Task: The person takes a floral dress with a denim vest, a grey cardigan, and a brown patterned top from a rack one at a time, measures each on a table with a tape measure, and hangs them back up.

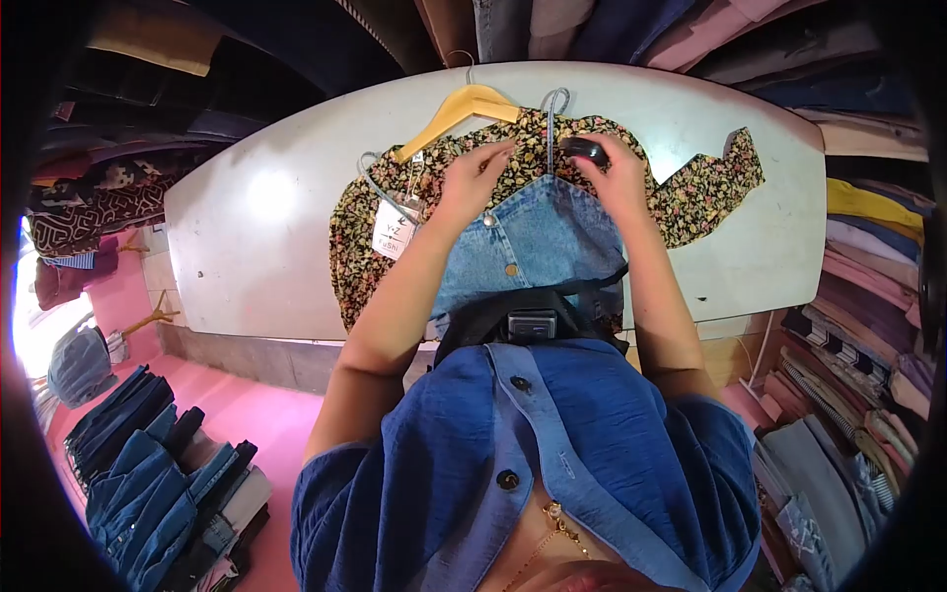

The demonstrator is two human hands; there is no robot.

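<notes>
A floral blouse [691, 192] with a denim pinafore [533, 242] over it lies on a white table [247, 227], still on a wooden hanger [459, 109]. My left hand [473, 178] rests at the neckline, its fingers pinching the floral fabric beside the left denim strap. My right hand [619, 176] is at the right shoulder of the garment, fingers curled over a small black object [585, 150]. A thin denim strap [548, 133] runs up between my two hands. A white price tag [392, 229] hangs at the blouse's left side.
Folded clothes are stacked on shelves at the right [868, 296] and hang behind the table [592, 25]. Piles of jeans [148, 474] lie on the pink floor at the lower left. Patterned fabrics [99, 207] sit at the left end of the table.
</notes>
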